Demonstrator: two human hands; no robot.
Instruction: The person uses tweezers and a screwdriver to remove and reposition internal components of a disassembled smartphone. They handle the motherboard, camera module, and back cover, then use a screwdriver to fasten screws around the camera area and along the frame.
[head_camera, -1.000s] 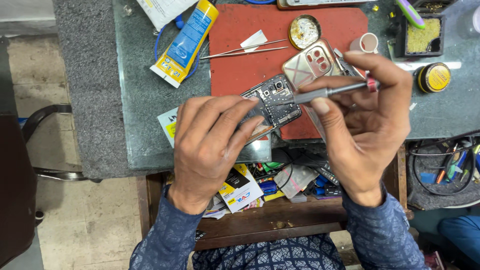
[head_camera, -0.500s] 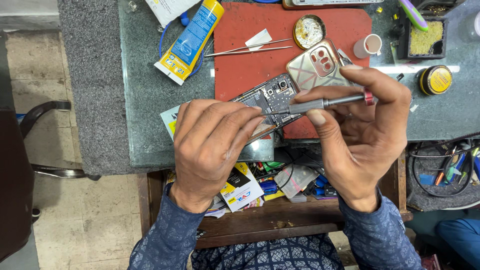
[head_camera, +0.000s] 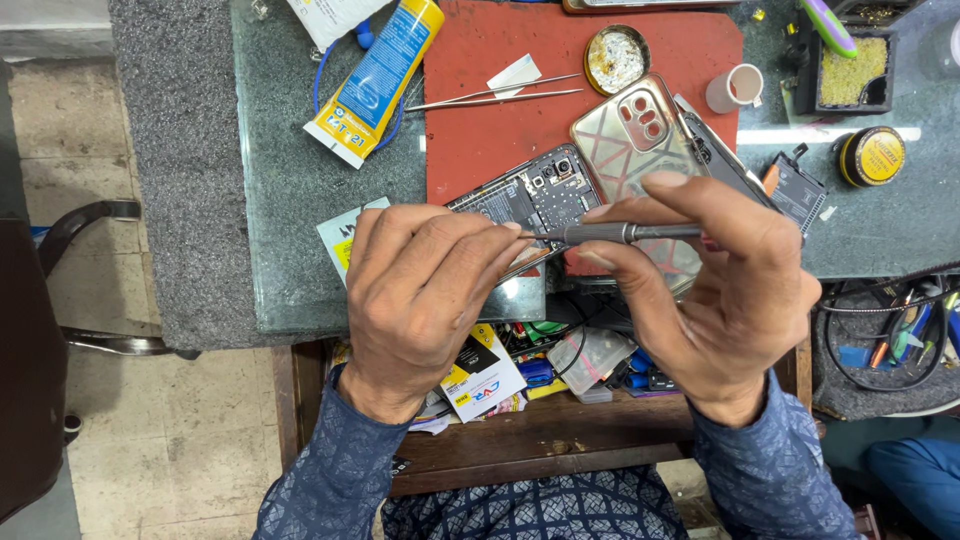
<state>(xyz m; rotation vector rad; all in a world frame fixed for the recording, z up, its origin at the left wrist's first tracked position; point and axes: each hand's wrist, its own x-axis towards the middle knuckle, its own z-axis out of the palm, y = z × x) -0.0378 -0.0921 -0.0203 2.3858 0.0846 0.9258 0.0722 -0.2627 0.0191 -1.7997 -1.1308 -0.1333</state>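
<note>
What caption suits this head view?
Left hand steadies an opened phone while right hand holds a screwdriver on it.

Red mat (head_camera: 480, 140) on grey-green speckled worktop (head_camera: 290, 220). Yellow-and-blue tube (head_camera: 375, 80). Pale gold back cover (head_camera: 625, 135) with pinkish line pattern. Dark grey screwdriver (head_camera: 610, 233). Blue sleeves (head_camera: 330, 480), fine lattice print. Black-and-yellow round tin (head_camera: 872, 156).
</note>
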